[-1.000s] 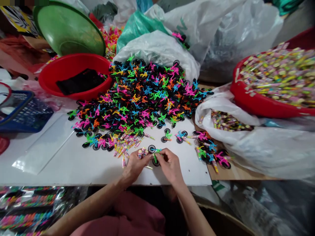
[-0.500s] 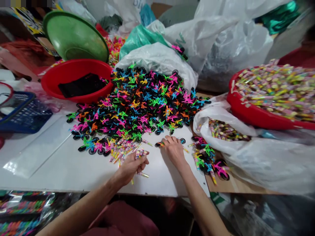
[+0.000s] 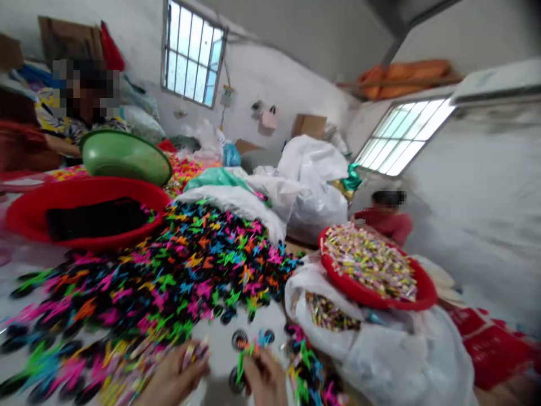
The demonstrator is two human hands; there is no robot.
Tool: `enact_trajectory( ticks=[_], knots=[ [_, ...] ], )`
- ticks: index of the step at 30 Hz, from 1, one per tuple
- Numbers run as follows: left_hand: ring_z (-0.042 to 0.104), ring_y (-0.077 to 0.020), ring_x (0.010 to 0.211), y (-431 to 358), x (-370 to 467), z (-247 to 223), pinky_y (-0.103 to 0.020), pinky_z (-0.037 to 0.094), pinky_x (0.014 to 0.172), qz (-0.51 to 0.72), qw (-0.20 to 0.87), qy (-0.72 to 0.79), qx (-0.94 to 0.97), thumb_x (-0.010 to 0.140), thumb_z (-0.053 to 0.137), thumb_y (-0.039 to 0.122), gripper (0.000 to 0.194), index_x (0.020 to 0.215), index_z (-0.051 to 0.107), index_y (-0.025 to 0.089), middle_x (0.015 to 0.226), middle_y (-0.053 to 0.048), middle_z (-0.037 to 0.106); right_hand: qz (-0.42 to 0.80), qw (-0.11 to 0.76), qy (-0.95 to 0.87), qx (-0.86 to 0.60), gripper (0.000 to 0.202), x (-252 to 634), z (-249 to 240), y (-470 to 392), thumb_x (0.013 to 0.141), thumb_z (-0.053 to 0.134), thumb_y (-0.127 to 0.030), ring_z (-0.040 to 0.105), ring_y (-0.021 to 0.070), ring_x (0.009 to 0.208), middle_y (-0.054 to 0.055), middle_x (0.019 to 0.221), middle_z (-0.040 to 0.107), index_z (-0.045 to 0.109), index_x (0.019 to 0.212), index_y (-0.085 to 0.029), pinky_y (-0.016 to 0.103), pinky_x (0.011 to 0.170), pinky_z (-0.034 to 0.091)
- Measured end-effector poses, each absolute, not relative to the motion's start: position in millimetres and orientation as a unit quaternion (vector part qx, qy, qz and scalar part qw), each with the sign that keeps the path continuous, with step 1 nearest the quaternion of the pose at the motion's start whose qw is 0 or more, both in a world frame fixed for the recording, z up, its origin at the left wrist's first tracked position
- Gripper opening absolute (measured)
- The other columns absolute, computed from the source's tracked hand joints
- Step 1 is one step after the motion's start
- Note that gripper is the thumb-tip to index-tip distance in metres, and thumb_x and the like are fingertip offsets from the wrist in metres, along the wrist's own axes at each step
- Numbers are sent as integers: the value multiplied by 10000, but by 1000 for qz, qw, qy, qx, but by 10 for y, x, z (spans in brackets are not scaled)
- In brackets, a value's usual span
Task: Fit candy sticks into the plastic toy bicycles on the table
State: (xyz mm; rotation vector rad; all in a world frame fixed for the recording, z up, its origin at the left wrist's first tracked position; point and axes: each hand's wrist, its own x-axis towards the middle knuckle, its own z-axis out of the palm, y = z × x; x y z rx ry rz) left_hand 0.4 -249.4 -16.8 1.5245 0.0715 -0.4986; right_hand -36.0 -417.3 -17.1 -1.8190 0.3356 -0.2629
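At the bottom of the view, my left hand (image 3: 180, 372) is closed around a few small wrapped sticks (image 3: 195, 353) with pink and yellow printing. My right hand (image 3: 267, 375) pinches a green toy bicycle (image 3: 240, 363) with black wheels, low over the white table (image 3: 220, 361). Orange and blue toy bicycle parts show just beyond those fingers. Loose wrapped sticks (image 3: 122, 369) lie left of my left hand. Ahead rises a big heap of toy bicycles (image 3: 203, 265) in mixed colours. A smaller group of toy bicycles (image 3: 308, 361) lies to the right. Both hands are slightly blurred.
A red basin (image 3: 97, 242) holding something black stands left, before a green basin (image 3: 127, 158). On the right, a red tub (image 3: 338, 276) is full of wrapped sticks, beside an open white sack (image 3: 380, 361). Two other people sit at the back left and back right.
The camera has tilted up, bringing walls, windows and two people into view. My right hand, earlier reaching down by an orange toy bicycle, now holds a green one. My left hand keeps its sticks.
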Motion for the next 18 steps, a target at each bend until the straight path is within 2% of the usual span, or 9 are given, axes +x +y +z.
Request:
enact_trajectory(
  ticks=[3,5,7,12,18],
  knots=[
    [296,-53,421,-2376,-102,-24,-193,209,411,-232,765,17,601,593,720,494,379,723,536,190,532,61,439,-20,624,97,-775,305,-345,68,-4009,703,599,-437,397,105,456,-49,453,419,524,541,-190,224,443,310],
    [277,-38,420,-2301,-132,-22,-179,182,406,-244,799,24,550,606,743,426,373,780,534,171,521,79,389,9,659,107,-745,324,-311,74,-3896,689,614,-448,364,90,431,-60,436,394,508,537,-182,214,420,285],
    [308,-32,438,-2227,-158,-65,-174,200,417,-255,814,31,522,619,751,378,360,804,536,156,558,70,417,18,692,120,-711,319,-315,44,-3803,686,632,-445,353,81,427,-65,444,396,510,558,-179,207,413,283],
    [351,-37,477,-2111,-217,-118,-179,248,456,-281,812,-2,511,663,728,359,304,728,529,138,569,53,431,105,743,80,-656,285,-435,68,-3711,689,666,-415,354,64,414,-66,488,439,533,614,-175,197,399,290],
    [340,-39,432,-2138,-234,-150,-178,246,420,-336,760,-30,556,627,748,374,325,736,559,134,501,65,430,188,793,108,-569,333,-520,-2,-3795,591,736,-451,362,54,407,-53,504,484,573,624,-163,182,387,302]
  ],
)
